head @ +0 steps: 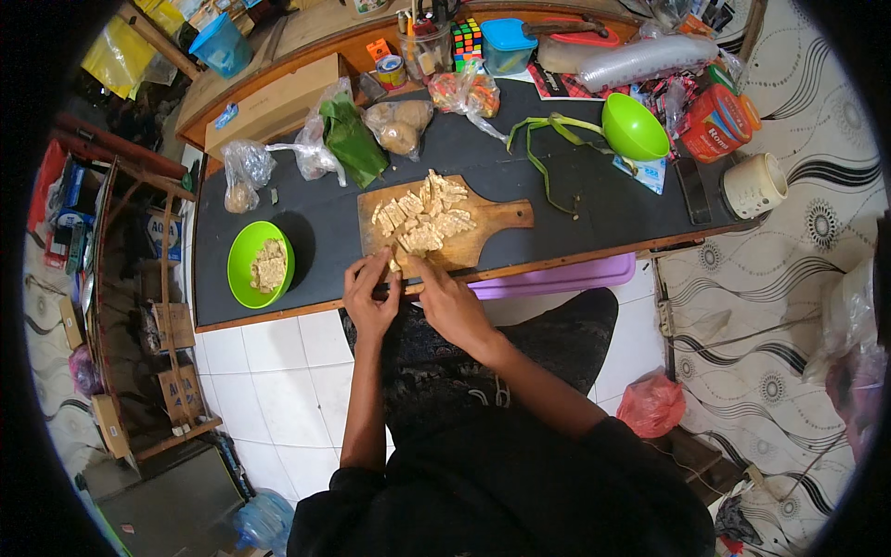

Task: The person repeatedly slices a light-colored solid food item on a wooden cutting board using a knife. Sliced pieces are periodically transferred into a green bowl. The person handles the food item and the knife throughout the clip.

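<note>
A wooden cutting board [487, 221] with a handle lies at the table's front edge, several cut pieces of what looks like tempeh [423, 212] spread over it. At its near left corner, my left hand [371, 296] pinches a small pale piece [394, 265] between thumb and fingers. Close beside that piece is my right hand [452, 306], its index finger stretched forward over the board's near edge. Its curled fingers hide whatever may be in the palm. Left of the board, a green bowl [237, 268] holds more tempeh pieces [270, 266].
Behind the board are a banana-leaf parcel [353, 146], bagged round items [400, 125] and a bag of chillies [465, 96]. Green stalks [532, 157], another green bowl [633, 127], a phone [691, 191] and a cream cup [754, 186] lie to the right. A purple lid [557, 277] shows below the table edge.
</note>
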The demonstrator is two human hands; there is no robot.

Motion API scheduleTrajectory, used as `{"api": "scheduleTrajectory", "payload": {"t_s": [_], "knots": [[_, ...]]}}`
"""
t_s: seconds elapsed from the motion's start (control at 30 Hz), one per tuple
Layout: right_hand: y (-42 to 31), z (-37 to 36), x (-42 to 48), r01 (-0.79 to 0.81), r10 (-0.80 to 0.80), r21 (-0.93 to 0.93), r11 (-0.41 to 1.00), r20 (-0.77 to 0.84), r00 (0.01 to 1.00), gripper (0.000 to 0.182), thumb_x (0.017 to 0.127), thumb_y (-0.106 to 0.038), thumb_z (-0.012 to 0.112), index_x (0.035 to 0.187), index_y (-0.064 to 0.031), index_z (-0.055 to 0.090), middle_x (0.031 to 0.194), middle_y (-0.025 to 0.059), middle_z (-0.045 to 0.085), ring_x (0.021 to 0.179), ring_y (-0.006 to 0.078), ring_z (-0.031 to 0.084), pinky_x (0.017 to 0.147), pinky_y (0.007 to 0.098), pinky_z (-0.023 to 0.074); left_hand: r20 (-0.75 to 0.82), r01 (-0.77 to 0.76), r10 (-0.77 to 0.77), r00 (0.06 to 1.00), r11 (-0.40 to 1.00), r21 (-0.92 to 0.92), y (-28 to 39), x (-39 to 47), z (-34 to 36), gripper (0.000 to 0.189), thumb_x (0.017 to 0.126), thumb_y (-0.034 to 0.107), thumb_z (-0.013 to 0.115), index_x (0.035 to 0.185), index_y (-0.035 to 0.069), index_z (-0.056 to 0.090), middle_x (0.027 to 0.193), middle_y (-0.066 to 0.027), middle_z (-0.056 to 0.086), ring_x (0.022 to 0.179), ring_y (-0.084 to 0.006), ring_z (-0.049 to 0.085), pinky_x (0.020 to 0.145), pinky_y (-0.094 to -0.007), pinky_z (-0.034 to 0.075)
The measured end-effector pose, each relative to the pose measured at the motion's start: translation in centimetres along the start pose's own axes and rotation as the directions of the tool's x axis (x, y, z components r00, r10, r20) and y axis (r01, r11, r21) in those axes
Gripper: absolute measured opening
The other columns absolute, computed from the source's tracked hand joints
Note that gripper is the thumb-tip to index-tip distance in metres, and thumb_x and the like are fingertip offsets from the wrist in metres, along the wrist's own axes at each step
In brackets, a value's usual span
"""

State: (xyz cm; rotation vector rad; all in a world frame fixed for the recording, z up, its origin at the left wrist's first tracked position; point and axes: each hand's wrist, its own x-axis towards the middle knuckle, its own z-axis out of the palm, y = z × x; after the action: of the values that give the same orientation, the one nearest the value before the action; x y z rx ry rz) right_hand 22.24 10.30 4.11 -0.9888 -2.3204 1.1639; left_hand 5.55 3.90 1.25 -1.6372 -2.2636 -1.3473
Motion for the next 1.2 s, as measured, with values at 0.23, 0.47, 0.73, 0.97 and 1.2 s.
{"api": "scheduleTrajectory", "payload": {"t_s": [0.23,0.47,0.73,0.97,1.2], "knots": [[0.8,-1.4,-0.4,0.095,-0.087,0.192,0.977,-0.051,0.995,0.056,0.102,-0.003,0.052,0.157,-0.0078,0.042,0.123,0.0307,0.068,0.099,0.0485,0.069,0.088,0.0518,0.0539,-0.064,-0.057,0.056,0.996,0.998,-0.015,-1.0,-0.5,0.4,0.032,0.081,0.006,0.085,0.113,0.006,0.08,0.114,-0.0085,0.079,0.112,-0.0323,0.068,0.098,-0.0409,0.054],[4.1,-4.3,0.3,0.087,0.045,0.296,0.951,-0.411,0.91,0.051,0.104,-0.022,0.063,0.15,-0.0064,0.048,0.106,0.0314,0.071,0.102,0.0513,0.07,0.082,0.0565,0.0549,0.157,-0.114,0.097,0.983,0.988,0.104,0.8,0.9,-0.6,0.034,0.085,0.019,0.084,0.119,0.011,0.08,0.124,-0.0063,0.076,0.124,-0.0315,0.061,0.111,-0.05,0.043],[6.3,-8.4,5.4,-0.014,-0.002,-0.038,0.999,-0.401,0.916,0.022,0.093,-0.006,0.064,0.112,-0.0015,0.053,0.097,0.0191,0.065,0.088,0.0363,0.066,0.078,0.0462,0.0514,0.076,-0.104,0.101,0.992,0.994,0.039,0.0,2.1,0.1,0.043,0.089,0.024,0.081,0.129,0.011,0.075,0.125,-0.0104,0.072,0.124,-0.0331,0.059,0.114,-0.0538,0.04],[7.4,-8.8,12.2,0.242,-0.274,-0.168,0.956,-0.207,0.939,0.035,0.089,-0.007,0.064,0.118,0.0059,0.049,0.11,0.0316,0.062,0.111,0.0516,0.058,0.095,0.0566,0.0472,0.071,0.151,-0.144,0.987,0.984,-0.095,0.2,5.7,1.0,0.068,0.099,0.036,0.071,0.157,0.008,0.048,0.153,-0.021,0.052,0.14,-0.043,0.047,0.118,-0.0528,0.039],[5.9,-8.0,13.5,0.14,-0.162,-0.206,0.968,-0.092,0.983,0.033,0.087,-0.006,0.063,0.115,0.006,0.049,0.107,0.0336,0.062,0.111,0.053,0.057,0.095,0.057,0.049,0.088,0.158,-0.148,0.985,0.981,-0.114,-0.3,5.4,0.7,0.068,0.095,0.039,0.074,0.151,0.006,0.055,0.146,-0.0215,0.06,0.142,-0.0434,0.044,0.119,-0.0531,0.037]]}}
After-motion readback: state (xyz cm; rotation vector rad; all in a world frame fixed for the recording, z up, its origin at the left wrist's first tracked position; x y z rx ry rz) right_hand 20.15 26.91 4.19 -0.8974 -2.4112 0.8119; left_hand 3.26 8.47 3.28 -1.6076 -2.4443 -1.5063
